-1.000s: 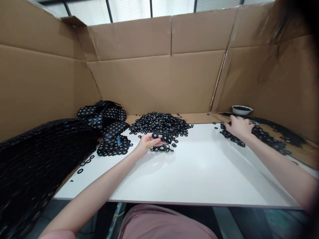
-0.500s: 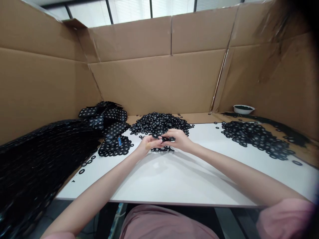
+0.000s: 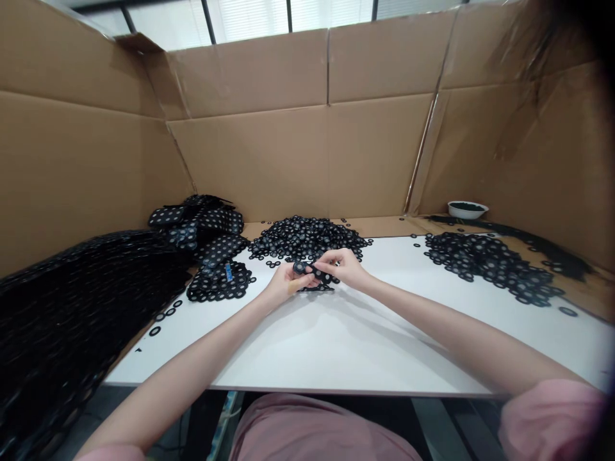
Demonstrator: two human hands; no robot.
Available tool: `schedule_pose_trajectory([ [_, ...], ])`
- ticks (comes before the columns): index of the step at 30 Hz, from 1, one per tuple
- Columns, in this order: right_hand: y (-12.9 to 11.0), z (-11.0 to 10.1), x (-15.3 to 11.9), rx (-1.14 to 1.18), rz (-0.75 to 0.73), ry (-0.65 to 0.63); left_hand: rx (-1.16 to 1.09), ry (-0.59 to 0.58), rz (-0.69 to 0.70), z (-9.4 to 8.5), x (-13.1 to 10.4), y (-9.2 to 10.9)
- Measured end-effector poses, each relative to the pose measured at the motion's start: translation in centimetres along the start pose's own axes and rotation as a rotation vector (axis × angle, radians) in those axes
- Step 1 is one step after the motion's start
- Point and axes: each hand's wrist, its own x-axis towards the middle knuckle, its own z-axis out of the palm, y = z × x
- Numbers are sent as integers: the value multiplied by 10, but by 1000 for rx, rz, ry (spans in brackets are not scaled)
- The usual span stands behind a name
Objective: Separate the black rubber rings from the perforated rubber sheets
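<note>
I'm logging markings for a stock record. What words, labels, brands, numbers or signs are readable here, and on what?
Readable text: none.
Small blue strip on the black dotted pile: too small and blurred to tell whether it bears text.
Black dotted piece at the hands: no lettering visible.
White bowl: no lettering visible.

Held black piece (image 3: 321, 276) — partly hidden by fingers (image 3: 332, 255), black heap (image 3: 72, 320) cut off at left edge

Mid-frame, I saw the bare left hand (image 3: 282, 283) hold a flat, black, pale-dotted piece (image 3: 323, 276), the bare right hand (image 3: 350, 269) close against it.
</note>
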Motion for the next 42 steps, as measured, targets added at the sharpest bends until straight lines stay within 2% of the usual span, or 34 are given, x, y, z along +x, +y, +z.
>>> schedule_pose_trajectory([
  [4, -6, -4, 0, -43, -79, 1, -2, 41, 8, 1, 0, 0],
  [9, -5, -5, -4, -176, -217, -74, 33, -3, 41, 0, 2, -2],
  [12, -2, 1, -6, -65, -151, -150, 51, -29, 46, 0, 2, -3],
  [14, 2, 4, -3, 44, -59, -150, 28, -11, 39, 1, 2, -2],
  [16, 9, 4, 4, 145, 31, -48, -4, 31, 27, 0, 3, -1],
  [19, 25, -2, 20, 218, 151, 221, -37, 114, 17, -4, 3, 1],
  [21, 34, -6, 26, 174, 217, 283, -75, 166, 16, -7, 4, 1],
  [22, 37, -7, 27, 128, 215, 284, -99, 184, 14, -8, 4, 1],
  [24, 36, -4, 22, 23, 113, 238, -141, 199, 1, -10, 6, 0],
  [27, 25, 5, 8, -61, -121, 63, -191, 200, -11, -11, 7, 0],
  [29, 17, 11, 1, -81, -183, -3, -202, 193, -17, -11, 7, -1],
  [35, 13, 17, 3, -98, -212, 66, -144, 166, -46, -13, 6, -5],
  [42, 6, 14, 0, 40, -83, 97, -113, 119, -45, -11, 5, -5],
])
